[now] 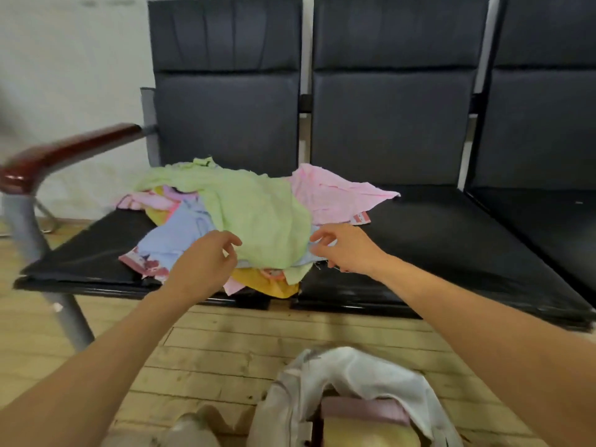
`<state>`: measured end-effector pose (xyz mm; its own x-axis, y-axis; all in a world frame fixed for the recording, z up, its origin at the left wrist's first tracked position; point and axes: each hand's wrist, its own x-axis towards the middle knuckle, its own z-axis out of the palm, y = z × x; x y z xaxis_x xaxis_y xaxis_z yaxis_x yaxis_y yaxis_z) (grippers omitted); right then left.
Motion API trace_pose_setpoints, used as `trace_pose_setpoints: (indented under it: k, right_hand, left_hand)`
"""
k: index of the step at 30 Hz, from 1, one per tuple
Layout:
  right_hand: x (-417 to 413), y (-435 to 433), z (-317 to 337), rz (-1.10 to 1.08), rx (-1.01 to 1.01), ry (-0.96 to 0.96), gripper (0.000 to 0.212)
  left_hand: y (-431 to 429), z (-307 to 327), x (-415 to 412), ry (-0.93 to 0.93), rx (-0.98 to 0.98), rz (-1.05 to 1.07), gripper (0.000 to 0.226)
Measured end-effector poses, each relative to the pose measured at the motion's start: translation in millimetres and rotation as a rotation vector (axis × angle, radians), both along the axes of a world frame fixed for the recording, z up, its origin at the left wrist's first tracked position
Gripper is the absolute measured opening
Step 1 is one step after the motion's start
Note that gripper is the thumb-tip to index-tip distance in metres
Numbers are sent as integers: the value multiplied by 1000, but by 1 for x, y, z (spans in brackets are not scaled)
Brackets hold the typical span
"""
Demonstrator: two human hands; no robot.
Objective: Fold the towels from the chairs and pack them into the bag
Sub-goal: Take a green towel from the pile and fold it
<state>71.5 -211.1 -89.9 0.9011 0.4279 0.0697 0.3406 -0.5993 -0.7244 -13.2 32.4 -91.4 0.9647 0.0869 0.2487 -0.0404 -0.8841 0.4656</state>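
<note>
Left hand (206,256), right hand (345,250): fingers loosely curled, gripping nothing, flanking the near edge of the crumpled light-green cloth towel (258,214) atop the unfolded heap. White fabric bag (354,375), floor, behind fingers, holds a few folded towels. Most of the work remains.

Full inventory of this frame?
green towel: 1, green, topmost, on left seat
pink towel: 1, pink, right of green towel
blue towel: 1, blue, under green towel
yellow towel: 1, yellow, overhanging seat front
patterned towels: some, pink, beneath
chairs: 3, black, joined
armrest: 1, reddish, left end
bag: 1, white, open on floor
folded towels: 2, pink and yellow, inside bag
left hand: 1, at green towel's near edge, grip unclear
right hand: 1, beside same edge, grip unclear
</note>
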Motion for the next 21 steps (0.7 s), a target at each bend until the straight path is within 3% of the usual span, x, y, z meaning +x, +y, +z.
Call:
trace_pose_setpoints:
  k: [3, 5, 8, 15, 21]
  right_hand:
    - [5, 41, -14, 2, 72, -16, 42]
    - [5, 63, -27, 63, -27, -73, 48]
    - [6, 78, -39, 71, -118, -173, 14]
    - [7, 34, -4, 53, 43, -163, 9]
    - [-6, -32, 42, 75, 125, -106, 21]
  left_hand:
    - [10, -9, 2, 12, 27, 61, 31]
    - [10, -10, 4, 19, -7, 91, 31]
    - [8, -7, 7, 2, -67, 124, 30]
    - [-11, 2, 15, -67, -108, 76, 35]
    - [-52, 1, 23, -222, -80, -102, 49]
